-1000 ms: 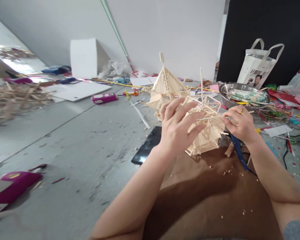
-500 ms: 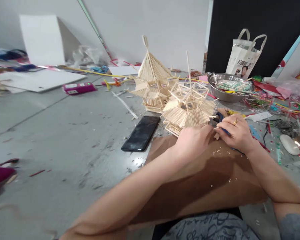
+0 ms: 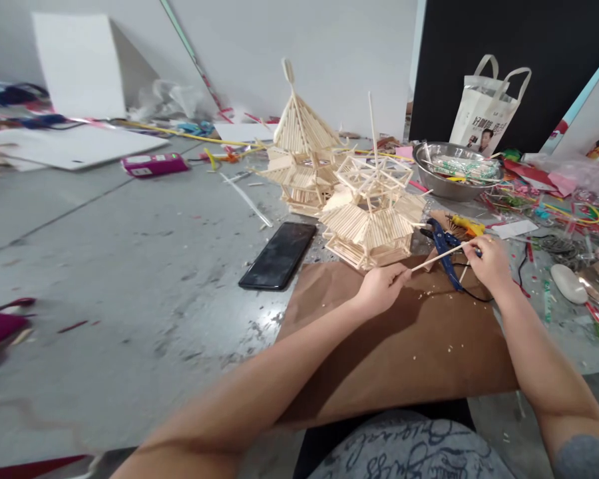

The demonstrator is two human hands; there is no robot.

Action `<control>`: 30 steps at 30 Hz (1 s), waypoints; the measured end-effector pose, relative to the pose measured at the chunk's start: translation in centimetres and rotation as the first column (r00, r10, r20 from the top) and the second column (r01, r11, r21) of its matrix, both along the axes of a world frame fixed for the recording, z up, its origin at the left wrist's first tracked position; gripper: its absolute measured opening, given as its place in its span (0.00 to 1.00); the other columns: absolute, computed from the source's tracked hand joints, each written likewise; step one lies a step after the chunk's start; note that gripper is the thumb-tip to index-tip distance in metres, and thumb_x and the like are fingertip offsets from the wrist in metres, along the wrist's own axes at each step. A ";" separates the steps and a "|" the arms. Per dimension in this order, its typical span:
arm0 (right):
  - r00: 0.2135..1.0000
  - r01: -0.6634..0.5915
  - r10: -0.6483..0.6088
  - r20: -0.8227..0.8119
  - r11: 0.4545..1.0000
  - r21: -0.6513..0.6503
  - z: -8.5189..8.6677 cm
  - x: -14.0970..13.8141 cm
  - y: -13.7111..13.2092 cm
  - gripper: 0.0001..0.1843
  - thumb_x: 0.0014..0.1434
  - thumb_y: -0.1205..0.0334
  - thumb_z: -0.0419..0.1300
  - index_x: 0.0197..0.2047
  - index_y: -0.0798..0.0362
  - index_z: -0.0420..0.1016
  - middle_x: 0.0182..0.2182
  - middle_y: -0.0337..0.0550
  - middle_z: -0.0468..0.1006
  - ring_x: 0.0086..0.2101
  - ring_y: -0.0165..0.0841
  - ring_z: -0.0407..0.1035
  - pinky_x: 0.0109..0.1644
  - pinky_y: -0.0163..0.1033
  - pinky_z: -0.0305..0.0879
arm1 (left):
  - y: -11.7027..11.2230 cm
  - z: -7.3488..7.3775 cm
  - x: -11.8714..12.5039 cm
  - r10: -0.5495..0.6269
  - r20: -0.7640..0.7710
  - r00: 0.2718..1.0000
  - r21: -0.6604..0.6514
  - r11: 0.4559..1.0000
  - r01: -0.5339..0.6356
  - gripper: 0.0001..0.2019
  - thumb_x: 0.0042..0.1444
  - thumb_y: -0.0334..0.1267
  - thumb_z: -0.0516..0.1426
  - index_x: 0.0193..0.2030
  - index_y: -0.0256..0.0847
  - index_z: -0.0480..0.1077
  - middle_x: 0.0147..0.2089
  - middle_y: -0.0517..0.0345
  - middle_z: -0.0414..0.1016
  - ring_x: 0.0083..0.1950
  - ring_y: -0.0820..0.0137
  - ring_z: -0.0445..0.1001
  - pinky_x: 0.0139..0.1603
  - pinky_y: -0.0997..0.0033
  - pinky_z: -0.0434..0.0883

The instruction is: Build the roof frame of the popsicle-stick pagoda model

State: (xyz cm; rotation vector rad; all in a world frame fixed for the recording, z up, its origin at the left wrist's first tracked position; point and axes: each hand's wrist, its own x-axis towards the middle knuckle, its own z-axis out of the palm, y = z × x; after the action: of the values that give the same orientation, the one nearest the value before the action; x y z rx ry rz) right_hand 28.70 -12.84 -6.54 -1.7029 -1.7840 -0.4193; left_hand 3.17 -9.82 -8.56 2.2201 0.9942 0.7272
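My left hand (image 3: 381,289) is closed in a pinch on one end of a thin wooden stick (image 3: 436,257), which slants up to the right. My right hand (image 3: 486,261) is closed around a blue tool (image 3: 444,256) lying on the floor, at the stick's other end. Just beyond both hands a stick-built pagoda tier (image 3: 372,216) stands at the far edge of a brown paper sheet (image 3: 404,346). A taller stick pagoda (image 3: 302,159) rises behind it.
A black phone (image 3: 278,255) lies left of the brown sheet. A metal bowl (image 3: 454,173) of sticks and a white bag (image 3: 486,110) sit at the back right among coloured scraps. A pink box (image 3: 154,164) and white boards lie at the back left.
The pagoda tier went from my hands down onto the floor. My left hand now pinches a stick and my right hand has moved out to the blue tool.
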 end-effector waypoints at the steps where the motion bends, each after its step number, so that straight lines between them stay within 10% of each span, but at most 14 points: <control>1: 1.000 0.029 -0.029 0.003 0.998 -0.063 -0.4 0.0 0.2 0.19 0.59 0.50 0.48 0.28 0.54 0.72 0.26 0.46 0.74 0.32 0.35 0.68 0.37 0.39 0.61 | 0.3 -0.3 -0.1 0.000 -0.010 1.000 0.001 1.000 0.000 0.13 0.58 0.38 0.47 0.27 0.37 0.68 0.25 0.59 0.70 0.27 0.74 0.67 0.30 0.77 0.62; 8: 0.967 0.195 -0.072 0.246 0.829 -0.523 -1.0 -3.3 -0.3 0.28 0.51 0.37 0.51 0.28 0.55 0.74 0.32 0.53 0.76 0.34 0.41 0.71 0.35 0.41 0.62 | 1.6 -1.5 -0.5 -0.063 -0.097 0.993 0.022 0.998 0.066 0.12 0.58 0.36 0.48 0.27 0.37 0.68 0.24 0.59 0.70 0.25 0.74 0.67 0.28 0.77 0.60; 14: 0.966 0.237 -0.134 0.221 0.799 -0.552 -1.8 -4.3 -0.1 0.17 0.56 0.55 0.50 0.37 0.58 0.74 0.36 0.57 0.77 0.38 0.43 0.71 0.38 0.42 0.63 | 1.8 -1.6 -0.5 -0.108 -0.133 0.985 0.046 0.992 0.115 0.12 0.58 0.35 0.47 0.28 0.37 0.68 0.25 0.58 0.71 0.26 0.74 0.68 0.28 0.78 0.60; 26: 0.949 0.212 -0.300 -0.091 0.827 -0.521 -0.3 -1.1 0.0 0.18 0.52 0.50 0.49 0.23 0.53 0.71 0.21 0.43 0.73 0.26 0.35 0.68 0.27 0.36 0.56 | 3.9 -0.9 -1.0 -0.100 -0.098 0.990 0.026 0.994 0.103 0.14 0.58 0.37 0.47 0.26 0.36 0.68 0.24 0.57 0.70 0.26 0.73 0.67 0.30 0.76 0.62; 30: 0.791 0.055 -0.260 -0.553 0.932 -0.359 0.3 0.5 -0.5 0.19 0.48 0.45 0.54 0.21 0.52 0.67 0.16 0.37 0.66 0.21 0.31 0.62 0.26 0.35 0.55 | 2.4 1.1 -0.7 -0.183 0.066 0.981 0.029 0.983 0.182 0.14 0.59 0.38 0.47 0.29 0.37 0.69 0.28 0.57 0.70 0.31 0.73 0.69 0.35 0.75 0.66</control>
State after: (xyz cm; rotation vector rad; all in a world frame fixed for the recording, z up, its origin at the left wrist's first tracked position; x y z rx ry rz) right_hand 29.17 -13.30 -6.24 -1.9386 -1.2851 0.3515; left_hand 2.52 -7.40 -7.49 2.2544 0.7405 0.7281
